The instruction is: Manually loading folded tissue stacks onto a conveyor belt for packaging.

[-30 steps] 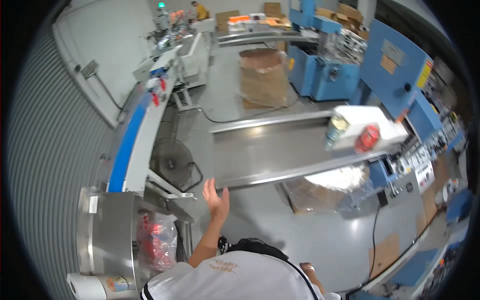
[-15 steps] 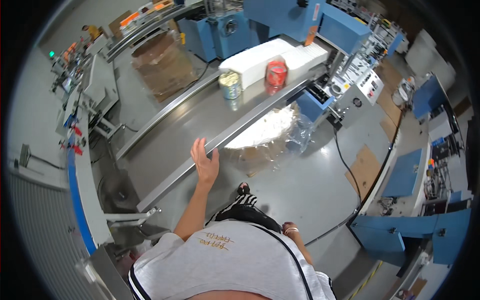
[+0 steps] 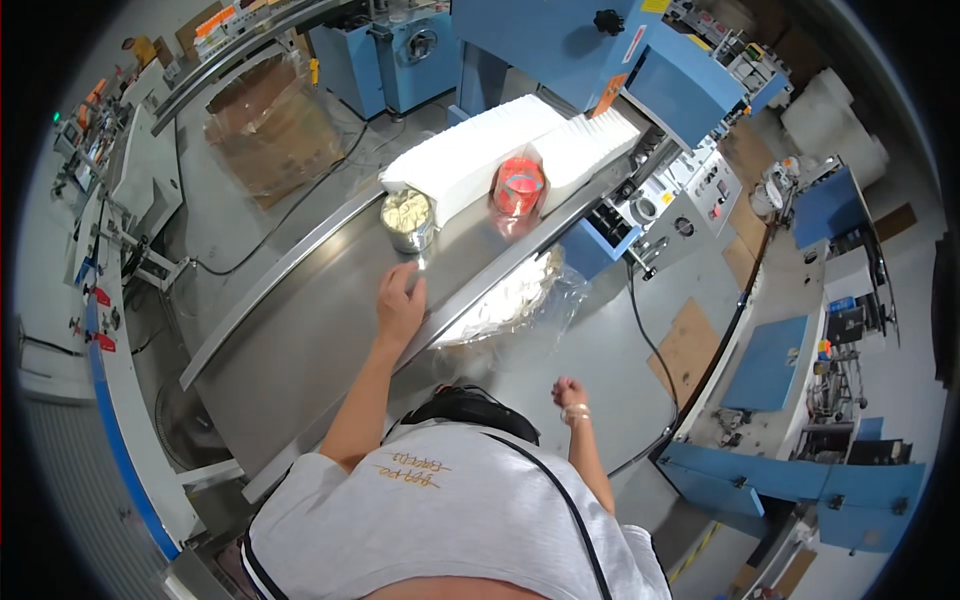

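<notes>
A long steel table [image 3: 330, 320] with raised rails slopes across the view. My left hand [image 3: 400, 305] reaches over its near rail, thumb apart from the fingers and nothing in it. Just beyond the fingertips stands a round container [image 3: 408, 222] with a shiny side and pale cream pieces at its top; a small gap seems to part them. Farther right on the table is a red container [image 3: 518, 188], its top also red. Behind both lie long white rows of thin stacked pieces [image 3: 470, 150]. Away from the table, beside my body, my right hand [image 3: 568, 391] has its fingers curled in, apparently around nothing.
Under the table's near rail sits a plastic-lined box [image 3: 500, 310] of white material. Blue machines [image 3: 560, 45] rise at the far end, with a control panel [image 3: 700, 195] at right. A black cable [image 3: 640, 330] runs along the floor. A lined cardboard box [image 3: 275, 135] stands beyond the table.
My view has moved closer to the table. The left hand has gone from the near rail toward the cream-topped container. My right hand has risen and come forward from my side.
</notes>
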Motion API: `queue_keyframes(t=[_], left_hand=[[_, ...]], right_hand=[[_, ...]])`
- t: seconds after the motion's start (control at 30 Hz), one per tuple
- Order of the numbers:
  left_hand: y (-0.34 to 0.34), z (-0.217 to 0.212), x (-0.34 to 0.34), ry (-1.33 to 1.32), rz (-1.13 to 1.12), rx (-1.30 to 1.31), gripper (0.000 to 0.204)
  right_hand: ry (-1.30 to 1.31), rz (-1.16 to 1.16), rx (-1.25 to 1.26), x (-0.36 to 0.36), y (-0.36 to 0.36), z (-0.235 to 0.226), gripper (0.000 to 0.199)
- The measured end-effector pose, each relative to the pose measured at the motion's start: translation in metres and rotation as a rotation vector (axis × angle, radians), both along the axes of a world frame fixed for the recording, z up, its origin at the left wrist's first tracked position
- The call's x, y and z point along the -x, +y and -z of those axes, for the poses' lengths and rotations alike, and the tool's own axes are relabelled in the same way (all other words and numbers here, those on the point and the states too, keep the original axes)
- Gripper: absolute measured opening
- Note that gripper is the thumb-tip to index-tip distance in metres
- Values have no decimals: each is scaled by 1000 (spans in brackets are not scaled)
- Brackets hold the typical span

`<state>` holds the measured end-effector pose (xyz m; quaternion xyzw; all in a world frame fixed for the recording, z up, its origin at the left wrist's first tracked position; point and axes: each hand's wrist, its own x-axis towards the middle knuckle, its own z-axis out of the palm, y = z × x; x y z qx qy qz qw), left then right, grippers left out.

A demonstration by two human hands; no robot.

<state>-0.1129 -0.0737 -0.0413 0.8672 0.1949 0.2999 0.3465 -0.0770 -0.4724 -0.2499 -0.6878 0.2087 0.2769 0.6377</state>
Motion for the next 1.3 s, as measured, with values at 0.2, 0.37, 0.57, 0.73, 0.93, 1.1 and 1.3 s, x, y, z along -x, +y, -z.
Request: queue_keyframes(t=[0.2,0.37,0.57,0.73,0.93,1.1,1.3], left_hand=[[-23,2,-14,115,100,206,28],[-36,-12,-44,167,26,299,30],[-64,-24,-118,109,-20,369,39],[-72,-16,-184,22,-124,279,54],[-75,-6,-216,-84,-155,377,62],[-80,0,-211,-126,-125,388,61],[-80,-3,-208,-76,-153,349,60]], right_hand=[[-519,-140,39,-110,91,-131,23],[-903,-435,228,-164,149,-212,20],[-1279,-867,449,-216,184,-260,34],[-1320,-941,461,-250,183,-261,37],[-1416,-950,442,-272,177,-257,38],[-1358,-974,405,-276,177,-257,37],[-1296,-1030,359,-278,180,-265,34]])
